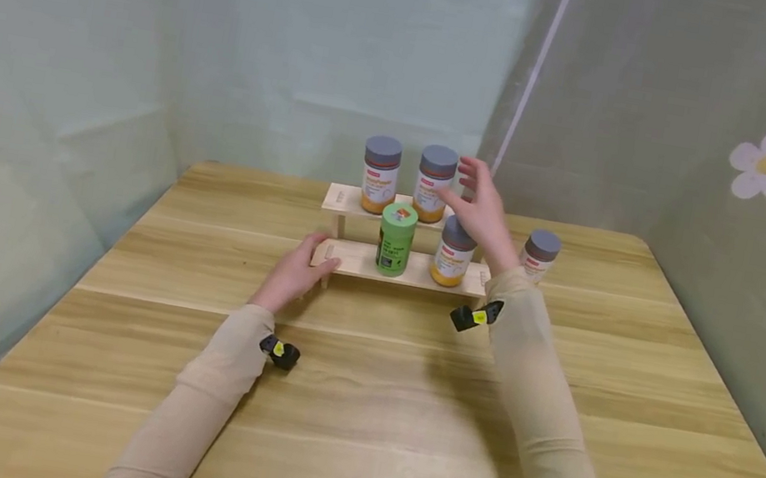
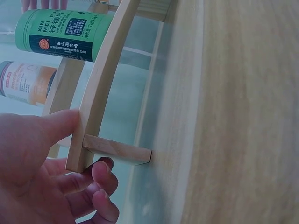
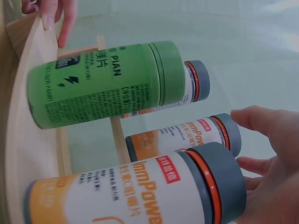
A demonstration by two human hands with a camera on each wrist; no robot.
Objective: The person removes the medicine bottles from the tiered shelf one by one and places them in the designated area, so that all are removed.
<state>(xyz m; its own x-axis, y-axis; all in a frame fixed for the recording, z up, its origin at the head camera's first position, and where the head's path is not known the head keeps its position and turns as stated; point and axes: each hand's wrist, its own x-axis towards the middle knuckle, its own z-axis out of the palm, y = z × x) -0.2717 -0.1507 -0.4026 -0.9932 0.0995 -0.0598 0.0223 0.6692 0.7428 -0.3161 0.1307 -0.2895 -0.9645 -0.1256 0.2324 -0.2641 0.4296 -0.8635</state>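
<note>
A two-tier wooden rack [image 1: 357, 260] stands on the table. My left hand [image 1: 296, 271] grips the left end of its lower board, thumb on top and fingers curled beneath, as the left wrist view shows. A green bottle [image 1: 395, 241] and a grey-capped white and orange bottle [image 1: 451, 259] stand upright on the lower tier. Two similar bottles stand on the upper tier, one at left [image 1: 380, 175] and one at right [image 1: 433, 184]. My right hand [image 1: 482, 209] is at the upper right bottle, its thumb by the grey cap [image 3: 226, 133] and its fingers loosely spread.
Another grey-capped bottle [image 1: 540, 253] stands on the wooden table [image 1: 355, 404] to the right of the rack, partly hidden by my right forearm. Pale curtains [image 1: 385, 45] hang behind the table and at both sides.
</note>
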